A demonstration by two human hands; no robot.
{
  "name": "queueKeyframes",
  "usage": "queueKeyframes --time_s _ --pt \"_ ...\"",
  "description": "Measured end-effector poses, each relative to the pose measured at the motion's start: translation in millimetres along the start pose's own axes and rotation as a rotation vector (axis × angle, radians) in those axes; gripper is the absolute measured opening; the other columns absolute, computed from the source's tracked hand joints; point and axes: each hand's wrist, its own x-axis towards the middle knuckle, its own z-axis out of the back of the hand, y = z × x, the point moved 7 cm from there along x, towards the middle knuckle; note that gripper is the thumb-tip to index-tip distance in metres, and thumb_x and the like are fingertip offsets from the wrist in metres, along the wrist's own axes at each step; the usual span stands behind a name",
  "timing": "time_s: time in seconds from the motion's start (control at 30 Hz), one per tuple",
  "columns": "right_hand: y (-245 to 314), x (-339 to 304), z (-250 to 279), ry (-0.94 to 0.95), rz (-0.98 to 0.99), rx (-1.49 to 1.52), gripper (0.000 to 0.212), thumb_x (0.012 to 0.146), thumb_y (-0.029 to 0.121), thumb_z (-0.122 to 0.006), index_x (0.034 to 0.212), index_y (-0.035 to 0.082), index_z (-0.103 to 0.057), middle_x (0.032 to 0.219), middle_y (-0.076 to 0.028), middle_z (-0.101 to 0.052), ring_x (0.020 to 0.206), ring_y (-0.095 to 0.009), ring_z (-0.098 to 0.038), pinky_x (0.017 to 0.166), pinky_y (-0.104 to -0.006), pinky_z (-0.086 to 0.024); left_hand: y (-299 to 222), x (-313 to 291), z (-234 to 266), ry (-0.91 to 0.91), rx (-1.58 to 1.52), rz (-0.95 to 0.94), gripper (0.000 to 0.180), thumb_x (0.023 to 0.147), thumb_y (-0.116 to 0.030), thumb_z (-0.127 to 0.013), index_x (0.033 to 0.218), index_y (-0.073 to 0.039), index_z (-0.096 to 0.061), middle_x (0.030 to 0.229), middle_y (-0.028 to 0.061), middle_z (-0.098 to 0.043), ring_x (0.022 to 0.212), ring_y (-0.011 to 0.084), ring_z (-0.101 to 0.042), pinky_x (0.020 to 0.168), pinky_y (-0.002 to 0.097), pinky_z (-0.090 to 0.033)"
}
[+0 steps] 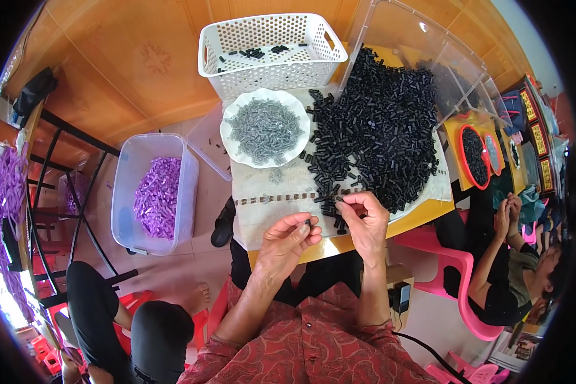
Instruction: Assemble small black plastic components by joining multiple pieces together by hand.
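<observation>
In front of my chest, my left hand (287, 243) pinches a small dark piece (308, 223) between thumb and fingertips. My right hand (366, 225) is closed beside it, thumb and forefinger together on a small black tube-like piece (339, 200) at the near edge of a large heap of black pieces (384, 128). Which end of each piece shows is too small to tell. Just beyond my left hand lies a pale cloth (256, 224) covering the table. A scalloped white plate (226, 142) on it bears a mound of small clear grey pieces (265, 130).
A white perforated basket (272, 72) with a few black pieces stands at the back. Behind the heap rests a clear plastic bin (457, 48). On the floor at left is a tub (189, 211) of purple pieces. People sit at both sides; one's clasped hands (507, 214) show at right.
</observation>
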Motion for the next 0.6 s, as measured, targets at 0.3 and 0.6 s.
queueKeyframes --time_s 0.3,0.6 --pt "15.7 -26.4 -13.1 0.097 -0.133 0.295 0.017 0.076 -0.006 -0.071 0.090 -0.001 -0.063 0.077 -0.001 -0.062 0.066 -0.004 -0.053 0.060 -0.0187 -0.045 1.5 -2.4 -0.6 0.010 -0.099 -0.012 0.024 0.091 0.000 -0.055 0.114 -0.003 -0.061 0.112 0.0133 -0.061 0.099 0.0244 -0.063 0.088 0.0360 -0.054" --pt "34.3 -34.9 -12.4 0.104 0.013 0.284 0.020 0.075 -0.007 -0.072 0.092 0.000 -0.064 0.084 -0.005 -0.063 0.068 -0.006 -0.054 0.061 -0.0194 -0.046 0.9 -4.6 -1.4 0.024 -0.162 -0.005 0.024 0.090 -0.001 -0.056 0.114 -0.003 -0.060 0.109 0.0124 -0.063 0.098 0.0238 -0.063 0.086 0.0352 -0.054"
